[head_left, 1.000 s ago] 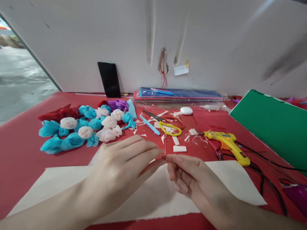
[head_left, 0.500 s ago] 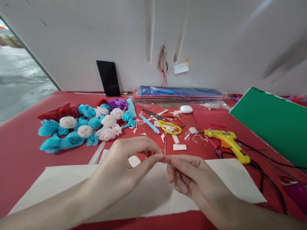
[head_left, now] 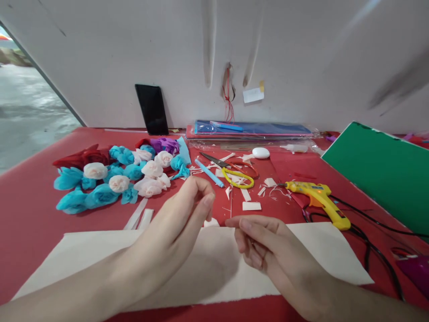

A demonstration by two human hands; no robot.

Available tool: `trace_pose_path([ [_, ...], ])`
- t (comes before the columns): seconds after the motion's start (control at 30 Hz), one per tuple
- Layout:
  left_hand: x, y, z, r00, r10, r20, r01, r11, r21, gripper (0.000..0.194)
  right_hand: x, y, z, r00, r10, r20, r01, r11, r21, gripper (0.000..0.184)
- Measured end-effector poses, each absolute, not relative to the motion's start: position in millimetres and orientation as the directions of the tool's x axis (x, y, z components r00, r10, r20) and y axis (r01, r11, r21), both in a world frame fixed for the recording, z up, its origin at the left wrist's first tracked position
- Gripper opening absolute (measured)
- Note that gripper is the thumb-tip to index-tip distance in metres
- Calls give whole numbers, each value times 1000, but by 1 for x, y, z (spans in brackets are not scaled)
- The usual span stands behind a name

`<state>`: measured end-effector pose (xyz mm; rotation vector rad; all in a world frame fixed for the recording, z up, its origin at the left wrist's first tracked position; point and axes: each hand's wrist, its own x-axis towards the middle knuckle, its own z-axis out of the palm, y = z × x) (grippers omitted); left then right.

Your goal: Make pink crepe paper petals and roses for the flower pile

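Observation:
Above the cream paper sheet [head_left: 214,268], my left hand [head_left: 174,232] is closed, its thumb and bent fingers pressed together; whatever may be between them is hidden. Facing it, my right hand [head_left: 271,246] has its index finger pointing left with the thumb laid against it and the other fingers curled; nothing shows in its grasp. The two hands are apart. Part of a white piece [head_left: 210,222] shows on the table just behind the gap between them. A thin straight stick [head_left: 231,205] lies beyond my right fingertip.
Fabric or paper flowers [head_left: 117,174] in blue, white, red and purple cluster at left. Scissors [head_left: 231,170], a light-blue pen [head_left: 209,173] and cream scraps [head_left: 251,206] lie ahead. A yellow glue gun [head_left: 315,197] with black cord and a green board [head_left: 382,170] are at right.
My left hand has pulled away from my right index fingertip, moving left and slightly up. My right hand has barely moved. More of the white strips at left is uncovered.

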<state>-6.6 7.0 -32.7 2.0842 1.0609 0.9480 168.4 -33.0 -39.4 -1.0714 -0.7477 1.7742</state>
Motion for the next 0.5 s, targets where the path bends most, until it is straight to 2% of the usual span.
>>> trace_pose_path([
  [0.1, -7, 8, -38, 443, 855, 269, 426, -465, 776, 26, 168, -31, -40, -219, 912, -347, -400, -409, -820, 13],
  [0.27, -8, 23, -38, 436, 861, 262, 462, -464, 756, 30, 168, -31, -42, -192, 908, -374, -383, -420, -823, 14],
  [0.4, -10, 42, -39, 441, 871, 216, 584, -461, 668, 30, 170, -30, -45, -161, 904, -395, -340, -427, -838, 18],
  [0.5, -15, 54, -46, 453, 863, 225, 683, -498, 535, 34, 172, -25, -46, -122, 917, -380, -272, -399, -876, 18],
])
